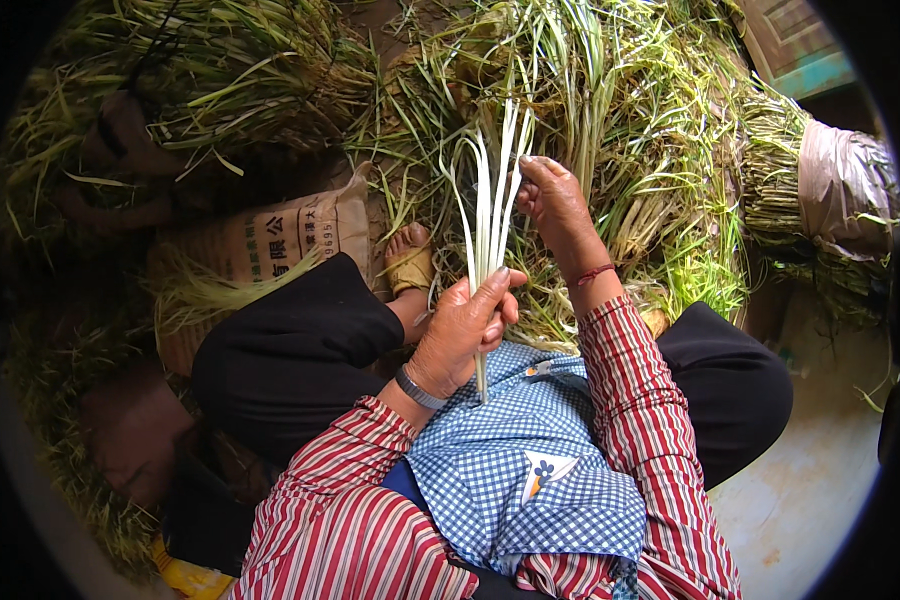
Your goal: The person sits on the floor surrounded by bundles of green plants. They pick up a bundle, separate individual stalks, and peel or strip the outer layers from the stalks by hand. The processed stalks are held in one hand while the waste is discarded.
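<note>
My left hand [461, 330] is closed around a small bunch of long pale leaves [486, 225], likely blanched chives. Their narrow white stem ends stick out below the fist, over the blue checked apron [525, 442]. The leaves fan upward, and a few tips bend over. Beside the upper right of the bunch is my right hand [555, 199], its fingers curled. The thumb and forefinger pinch at the outermost leaf; the exact contact is partly hidden by the fingers.
Heaped green leafy stalks [607, 97] cover the ground ahead. Loose pale leaves [232, 292] lie on a printed sack [270, 232] to the left. A wrapped bundle of stalks [844, 187] rests at the right, below a wooden panel [791, 37]. A sandalled foot [409, 262] stands near the sack.
</note>
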